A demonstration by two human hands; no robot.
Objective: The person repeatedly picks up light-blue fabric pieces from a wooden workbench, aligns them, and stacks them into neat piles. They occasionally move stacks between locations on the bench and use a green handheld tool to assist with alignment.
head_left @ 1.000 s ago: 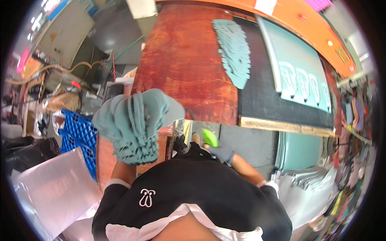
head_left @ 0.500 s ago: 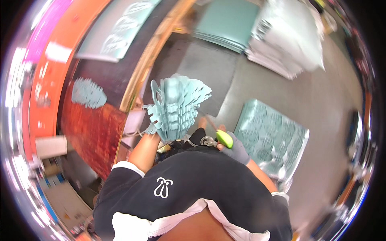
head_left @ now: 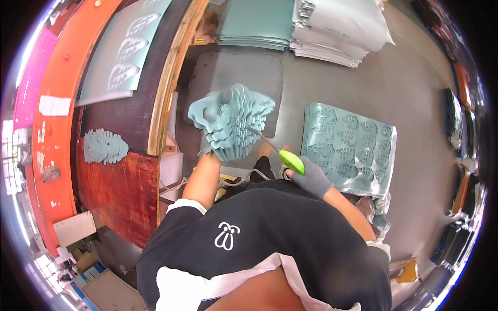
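Note:
A thick fanned bundle of pale teal, sole-shaped foam cutouts [head_left: 236, 122] is held up in front of me. My left hand [head_left: 209, 156] has hold of it from below; the cutouts hide nearly all of its fingers. In a grey glove, my right hand [head_left: 313, 179] is closed around the bright green handle of a thin-shafted hand tool [head_left: 292, 162]. The shaft points up and left, its end at the right side of the bundle. Whether that end touches the foam, I cannot tell.
At left, a dark and red worktop [head_left: 116, 194] carries a small pile of cutouts [head_left: 105, 146] and a teal sheet [head_left: 122, 57]. Stacked teal sheets [head_left: 257, 23] and white sheets [head_left: 342, 31] stand ahead. A stack of sole-patterned sheets [head_left: 347, 147] lies at right.
The view has shifted, moving the worktop and sheet stacks in the picture. The bundle has tilted and spread differently in my left hand. The tool's shaft now reaches the bundle's right side.

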